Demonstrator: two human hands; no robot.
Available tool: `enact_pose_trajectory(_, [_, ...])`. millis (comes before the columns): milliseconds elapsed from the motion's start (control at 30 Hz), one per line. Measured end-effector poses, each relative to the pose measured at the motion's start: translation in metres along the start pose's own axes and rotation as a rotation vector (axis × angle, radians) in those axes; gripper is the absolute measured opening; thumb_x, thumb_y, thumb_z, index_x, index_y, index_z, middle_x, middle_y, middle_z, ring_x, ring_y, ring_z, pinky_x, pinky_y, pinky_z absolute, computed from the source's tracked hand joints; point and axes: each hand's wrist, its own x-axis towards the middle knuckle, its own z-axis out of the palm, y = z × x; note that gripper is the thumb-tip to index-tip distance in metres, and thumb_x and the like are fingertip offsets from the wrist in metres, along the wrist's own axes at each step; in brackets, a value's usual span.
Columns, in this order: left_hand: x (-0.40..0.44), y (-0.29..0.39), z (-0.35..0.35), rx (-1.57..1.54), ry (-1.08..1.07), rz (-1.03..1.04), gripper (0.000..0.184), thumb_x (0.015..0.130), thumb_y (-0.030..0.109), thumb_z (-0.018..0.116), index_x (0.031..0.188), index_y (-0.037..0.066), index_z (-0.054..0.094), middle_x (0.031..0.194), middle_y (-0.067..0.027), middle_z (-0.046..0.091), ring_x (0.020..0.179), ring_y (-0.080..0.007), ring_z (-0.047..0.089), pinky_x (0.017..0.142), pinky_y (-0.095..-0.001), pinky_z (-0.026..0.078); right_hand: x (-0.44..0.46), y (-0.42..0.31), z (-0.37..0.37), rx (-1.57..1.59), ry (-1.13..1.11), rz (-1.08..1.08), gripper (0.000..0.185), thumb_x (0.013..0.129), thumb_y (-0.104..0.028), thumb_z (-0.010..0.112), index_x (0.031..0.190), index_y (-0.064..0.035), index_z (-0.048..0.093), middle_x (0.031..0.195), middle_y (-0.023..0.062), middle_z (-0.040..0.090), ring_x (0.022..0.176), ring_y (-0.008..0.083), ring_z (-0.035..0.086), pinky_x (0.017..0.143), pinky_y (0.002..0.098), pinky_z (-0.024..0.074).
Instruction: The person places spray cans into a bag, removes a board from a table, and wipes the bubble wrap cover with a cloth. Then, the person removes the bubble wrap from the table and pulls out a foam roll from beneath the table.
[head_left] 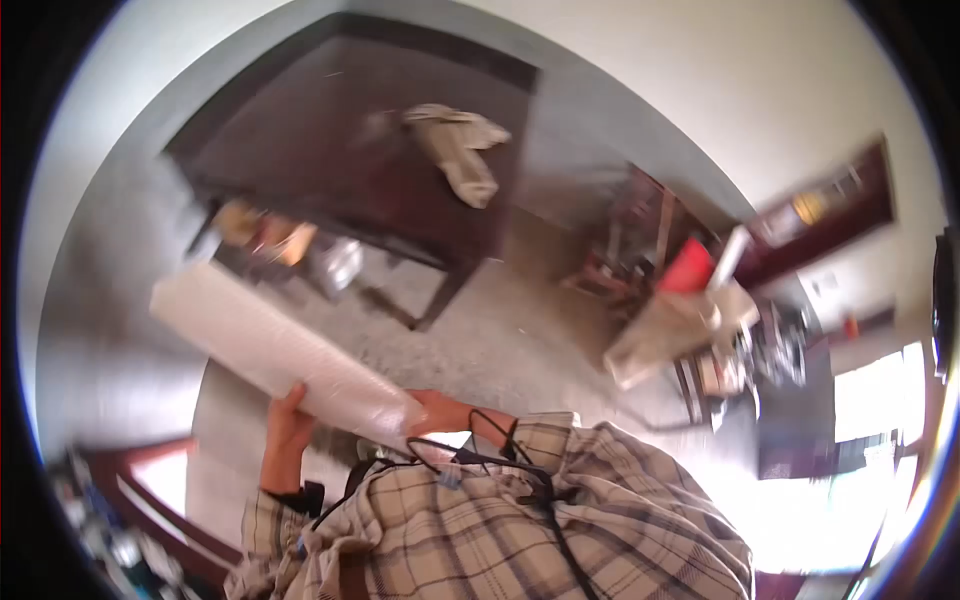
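Observation:
A long, pale, glossy piece that looks like bubble wrap (275, 345) runs slantwise in front of my body, its far end up to the left. My left hand (288, 422) grips its lower edge near the middle, thumb showing on top. At the end nearer my chest, my right hand (437, 410) is closed on it, most of the fingers hidden or blurred. What lies inside or under the wrap, if anything, I cannot make out.
Ahead stands a dark table (330, 130) with a beige cloth (458, 150) on it and blurred items underneath. To the right are a cardboard piece (680, 330), a red object (687, 267) and a wooden frame (640, 225). A dark panel (830, 200) leans by the wall.

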Motion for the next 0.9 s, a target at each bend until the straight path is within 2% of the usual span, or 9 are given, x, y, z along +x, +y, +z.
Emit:
enact_pose_trajectory(133, [0.036,-0.015,0.008,0.09,-0.033,0.0,0.053,0.079,0.01,0.066,0.126,0.006,0.042,0.12,-0.0078,0.051,0.111,-0.0257,0.049,0.095,-0.0438,0.04,-0.021,0.017,0.003,-0.086,0.185,0.142,0.075,0.061,-0.026,0.073,0.128,-0.0065,0.044,0.111,0.0154,0.059,0.103,0.0274,0.057,0.089,0.0371,0.0438])
enact_pose_trajectory(367, [0.074,-0.076,0.09,0.366,-0.234,-0.152,0.05,0.082,0.017,0.067,0.125,0.006,0.043,0.117,-0.0061,0.054,0.107,-0.0222,0.052,0.094,-0.0418,0.04,-0.109,0.033,0.017,0.044,0.632,0.141,0.082,0.064,-0.037,0.08,0.129,-0.0048,0.042,0.109,0.0133,0.061,0.102,0.0211,0.057,0.09,0.0327,0.0439])
enact_pose_trajectory(467, [0.093,-0.114,0.152,0.407,-0.352,-0.239,0.049,0.081,0.018,0.068,0.123,0.007,0.045,0.118,-0.0054,0.053,0.11,-0.0214,0.049,0.096,-0.0418,0.038,-0.141,0.069,-0.003,0.29,0.765,0.139,0.065,0.068,-0.024,0.079,0.123,-0.0058,0.05,0.108,0.0098,0.062,0.101,0.0142,0.055,0.09,0.0305,0.0436])
enact_pose_trajectory(500, [0.095,-0.127,0.169,0.43,-0.397,-0.296,0.048,0.081,0.018,0.067,0.123,0.007,0.046,0.119,-0.0052,0.052,0.112,-0.021,0.048,0.097,-0.0418,0.038,-0.143,0.102,0.001,0.482,0.839,-0.005,0.06,0.067,-0.022,0.08,0.119,-0.0056,0.054,0.105,0.0077,0.063,0.098,0.0148,0.056,0.088,0.0304,0.0447])
enact_pose_trajectory(600, [0.092,-0.175,0.224,0.47,-0.533,-0.381,0.05,0.081,0.021,0.067,0.123,0.006,0.045,0.12,-0.0039,0.051,0.114,-0.0201,0.045,0.099,-0.0403,0.034,-0.202,0.098,-0.021,0.562,0.939,0.122,0.056,0.066,-0.024,0.081,0.113,-0.0056,0.056,0.098,0.0051,0.064,0.091,0.0145,0.059,0.083,0.0304,0.047])
enact_pose_trajectory(700, [0.087,-0.227,0.284,0.487,-0.664,-0.446,0.052,0.08,0.023,0.067,0.124,0.006,0.044,0.12,-0.0029,0.05,0.115,-0.0194,0.043,0.1,-0.0384,0.03,-0.263,0.108,-0.05,0.684,1.003,0.024,0.054,0.067,-0.021,0.08,0.112,-0.0044,0.055,0.1,0.0047,0.063,0.093,0.0137,0.058,0.086,0.0299,0.0455])
enact_pose_trajectory(767, [0.096,-0.275,0.304,0.62,-0.629,-0.595,0.05,0.08,0.025,0.068,0.122,0.01,0.046,0.122,-0.0016,0.05,0.117,-0.0171,0.041,0.096,-0.0382,0.034,-0.299,0.139,-0.063,0.714,1.051,0.024,0.055,0.067,-0.02,0.08,0.113,-0.0042,0.055,0.101,0.0047,0.063,0.094,0.0137,0.058,0.086,0.0298,0.0452])
enact_pose_trajectory(800, [0.103,-0.298,0.308,0.782,-0.564,-0.594,0.037,0.083,0.023,0.064,0.116,0.012,0.051,0.116,-0.0033,0.054,0.11,-0.0173,0.049,0.087,-0.0357,0.042,-0.32,0.152,-0.069,0.731,1.086,0.036,0.056,0.066,-0.019,0.08,0.113,-0.004,0.055,0.102,0.0047,0.062,0.095,0.0137,0.057,0.087,0.0297,0.0449])
enact_pose_trajectory(900, [0.116,-0.354,0.323,0.841,-0.601,-0.747,0.02,0.088,0.018,0.058,0.107,0.012,0.057,0.106,-0.0062,0.061,0.099,-0.0202,0.059,0.079,-0.0353,0.049,-0.385,0.177,-0.086,0.882,1.186,-0.045,0.055,0.066,-0.015,0.08,0.113,-0.0036,0.055,0.103,0.0047,0.062,0.095,0.0139,0.057,0.087,0.0297,0.0448])
